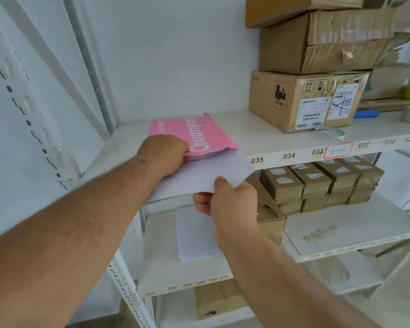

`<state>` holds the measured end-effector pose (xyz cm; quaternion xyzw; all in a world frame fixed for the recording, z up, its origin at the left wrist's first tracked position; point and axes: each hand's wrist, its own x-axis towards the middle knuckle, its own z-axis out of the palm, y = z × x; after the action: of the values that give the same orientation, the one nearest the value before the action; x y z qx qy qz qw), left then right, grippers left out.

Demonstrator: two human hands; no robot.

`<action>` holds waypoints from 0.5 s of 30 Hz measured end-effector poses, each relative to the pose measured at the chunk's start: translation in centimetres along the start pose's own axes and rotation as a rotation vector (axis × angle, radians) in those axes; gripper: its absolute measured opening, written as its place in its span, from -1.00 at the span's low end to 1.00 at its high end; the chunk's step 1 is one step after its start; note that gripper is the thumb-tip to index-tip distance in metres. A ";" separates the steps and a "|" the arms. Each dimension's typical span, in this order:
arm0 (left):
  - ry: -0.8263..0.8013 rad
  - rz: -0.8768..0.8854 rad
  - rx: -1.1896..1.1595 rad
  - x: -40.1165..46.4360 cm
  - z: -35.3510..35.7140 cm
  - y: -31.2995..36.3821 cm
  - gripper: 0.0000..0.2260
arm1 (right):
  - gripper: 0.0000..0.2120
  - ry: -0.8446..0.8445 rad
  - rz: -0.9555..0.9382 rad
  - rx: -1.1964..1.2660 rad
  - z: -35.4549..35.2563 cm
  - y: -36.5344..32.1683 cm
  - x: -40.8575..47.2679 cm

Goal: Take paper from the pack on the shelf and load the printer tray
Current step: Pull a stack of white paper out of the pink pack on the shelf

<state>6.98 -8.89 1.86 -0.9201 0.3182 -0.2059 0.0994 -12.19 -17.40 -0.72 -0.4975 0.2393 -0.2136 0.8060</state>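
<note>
A pink paper pack [199, 133] printed "Chuanyun" lies on the white shelf [270, 143], its open end toward me. A stack of white paper [206, 172] sticks halfway out of it, past the shelf's front edge. My left hand [166, 155] rests on the pack's open end and on top of the sheets, holding the wrapper. My right hand [227, 200] pinches the near right corner of the stack, thumb on top and fingers beneath. The printer and its tray are out of view.
Stacked cardboard boxes [313, 95] stand at the right of the same shelf, with a tape roll [330, 133] in front. One shelf down lie another white paper stack [197, 235] and several small brown boxes [322, 183]. A perforated upright [33, 119] rises at the left.
</note>
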 end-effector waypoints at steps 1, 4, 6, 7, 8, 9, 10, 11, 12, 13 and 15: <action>0.001 0.001 -0.006 0.0 0.0 0.0 -0.75 | -0.80 -0.006 -0.009 0.008 -0.2 0.0 -0.6; 0.015 0.000 -0.023 -0.2 0.0 0.0 -0.72 | -0.80 -0.022 -0.043 0.017 -1.6 -0.6 -2.7; 0.021 -0.006 -0.038 -0.4 0.0 -0.1 -0.70 | -0.79 -0.029 -0.071 -0.003 -2.7 -1.1 -4.3; 0.023 -0.012 -0.045 -0.5 0.0 -0.1 -0.69 | -0.79 -0.036 -0.085 -0.019 -3.2 -1.2 -5.2; 0.025 -0.021 -0.049 -0.7 -0.1 -0.1 -0.68 | -0.80 -0.045 -0.096 -0.032 -3.7 -1.2 -6.1; 0.029 -0.033 -0.053 -0.8 -0.1 -0.1 -0.68 | -0.80 -0.053 -0.105 -0.043 -4.3 -1.2 -6.9; 0.034 -0.044 -0.056 -1.0 -0.1 -0.1 -0.68 | -0.78 -0.057 -0.113 -0.053 -4.8 -1.2 -7.8; 0.036 -0.050 -0.062 -1.2 -0.1 0.0 -0.68 | -0.77 -0.052 -0.126 -0.058 -5.5 -1.2 -8.7; 0.035 -0.052 -0.072 -1.4 -0.1 0.0 -0.69 | -0.75 -0.039 -0.145 -0.053 -6.2 -1.3 -9.6; 0.024 -0.058 -0.092 -1.7 0.0 -0.1 -0.70 | -0.75 -0.024 -0.167 -0.041 -6.8 -1.5 -10.4; -0.061 -0.069 -0.181 -2.1 -0.2 -0.5 -0.72 | -0.76 -0.004 -0.204 -0.021 -8.0 -2.0 -11.9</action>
<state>5.60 -7.22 1.54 -0.9415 0.3005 -0.1517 0.0183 -26.61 -16.88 0.05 -0.5283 0.1879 -0.2908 0.7753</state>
